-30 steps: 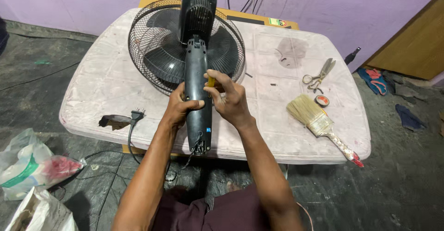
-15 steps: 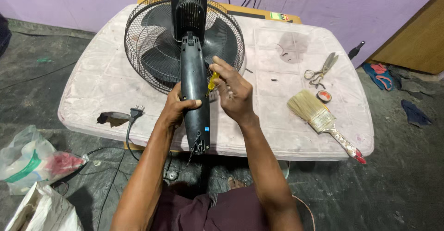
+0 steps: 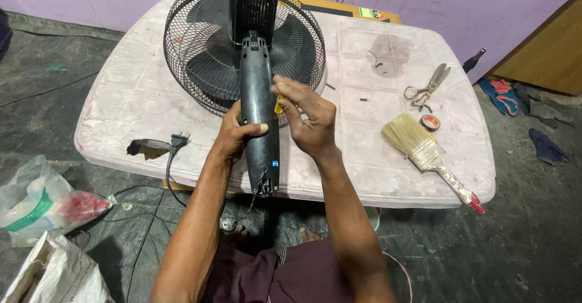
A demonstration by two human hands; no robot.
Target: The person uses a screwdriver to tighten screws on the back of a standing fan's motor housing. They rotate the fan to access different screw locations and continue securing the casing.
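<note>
1. Fan stem (image 3: pixel 259 109): black, long axis runs 12–6 o'clock, head end at 12 on the wire fan guard (image 3: pixel 242 48), cord end at 6 overhanging the white table (image 3: pixel 121 103) edge.
2. Left hand (image 3: pixel 233 134): at 9 o'clock of stem, fingers wrapped round it, thumb on top.
3. Right hand (image 3: pixel 306 118): at 3 o'clock, fingers pinched shut on a small yellow-handled tool (image 3: pixel 279 104), tip touching stem's right side. Both hands abt equally near.
4. Farther out at 3: paint brush (image 3: pixel 424 151), tape roll (image 3: pixel 430 122), scissors (image 3: pixel 426 87). At 9: plug (image 3: pixel 179 139).
</note>
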